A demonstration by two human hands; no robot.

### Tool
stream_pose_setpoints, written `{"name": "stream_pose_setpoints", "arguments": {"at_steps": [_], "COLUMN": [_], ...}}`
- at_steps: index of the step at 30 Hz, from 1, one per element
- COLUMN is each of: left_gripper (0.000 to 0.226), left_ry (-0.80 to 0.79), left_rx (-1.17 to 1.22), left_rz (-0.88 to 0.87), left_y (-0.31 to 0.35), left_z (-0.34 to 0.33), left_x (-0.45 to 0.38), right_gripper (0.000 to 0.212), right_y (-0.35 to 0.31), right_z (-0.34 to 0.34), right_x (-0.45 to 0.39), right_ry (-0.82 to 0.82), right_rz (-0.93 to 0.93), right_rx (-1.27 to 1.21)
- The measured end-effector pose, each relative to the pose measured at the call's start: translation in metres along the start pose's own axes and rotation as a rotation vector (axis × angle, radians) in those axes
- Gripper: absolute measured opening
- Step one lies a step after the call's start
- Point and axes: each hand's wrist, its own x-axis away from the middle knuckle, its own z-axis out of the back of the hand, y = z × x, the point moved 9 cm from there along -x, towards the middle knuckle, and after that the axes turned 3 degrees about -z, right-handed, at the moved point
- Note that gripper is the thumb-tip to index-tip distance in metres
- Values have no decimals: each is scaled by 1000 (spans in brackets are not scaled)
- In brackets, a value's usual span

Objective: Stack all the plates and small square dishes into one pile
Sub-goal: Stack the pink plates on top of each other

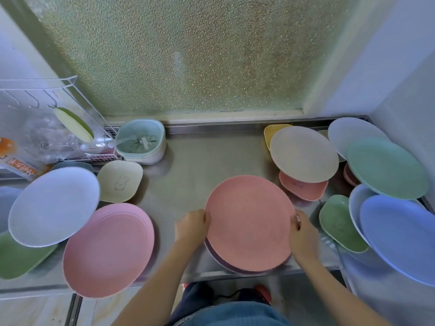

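Observation:
A salmon round plate (249,222) lies on top of a small pile at the counter's front edge; a purplish plate rim (213,254) shows beneath it. My left hand (191,225) grips its left rim and my right hand (302,234) grips its right rim. To the left lie a pink plate (108,249), a pale blue plate (53,205), a cream square dish (120,181) and a green dish (16,257). To the right lie a beige plate (303,154), a pink square dish (303,188), a green plate (386,168), a green square dish (339,223) and a blue plate (400,236).
The steel counter (200,165) runs under a frosted window. A mint and white strainer basket (141,141) stands at the back left beside a wire rack (47,109) with hooks and bags. A yellow dish (270,134) and a grey plate (350,132) sit at the back right.

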Motion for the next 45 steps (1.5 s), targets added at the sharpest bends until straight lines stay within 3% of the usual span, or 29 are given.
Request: {"name": "stream_pose_setpoints", "arguments": {"at_steps": [3,11,16,25,33,38,45], "left_gripper": [43,45,44,40,37,35,38], "left_ry": [-64,3,-24,-10,-103,-221,-330], "left_rx": [-193,-307,-254,12,-117,-240,-109], "left_rz": [-36,53,108,297,348,274,263], "left_y": [2,-13,-15,-78,-107,-100,-106], "left_z": [-19,-23,-26,-8,9,7,4], "left_x": [5,7,3,5,-6,-16,-22], "right_gripper": [51,51,47,53,57,55,55], "right_y": [10,11,12,-41,-83,-78,-77], "right_z": [-4,-26,-34,-79,-97,-99,-102], "right_x": [4,2,-1,0,-6,-9,-11], "right_ry": [-89,-220,-269,-389,-283,-267,-240], "right_rz": [50,77,-8,97,222,187,139], "right_rx": [59,309,298,339,542,539,542]}}
